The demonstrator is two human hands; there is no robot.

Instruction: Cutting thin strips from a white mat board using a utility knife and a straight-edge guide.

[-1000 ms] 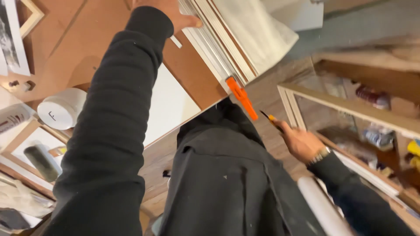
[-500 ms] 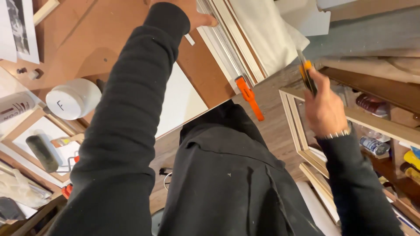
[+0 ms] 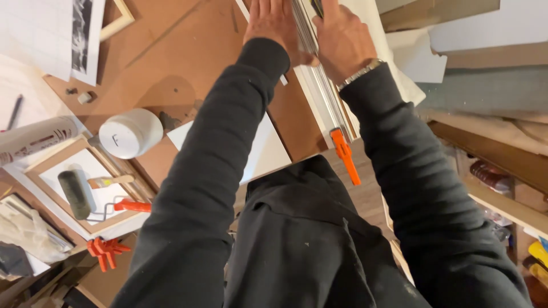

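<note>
Head view: left hand lies flat and open beside the rail, right hand grips a dark tool at the rail, hands nearly touching.

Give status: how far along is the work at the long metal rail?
Done: white board lies on the brown bench, running under the rail. In hand: left hand lies flat beside the rail; right hand grips a dark tool at its far end. No cut line is visible. Left: paint roller and round white tub sit aside, untouched.
</note>
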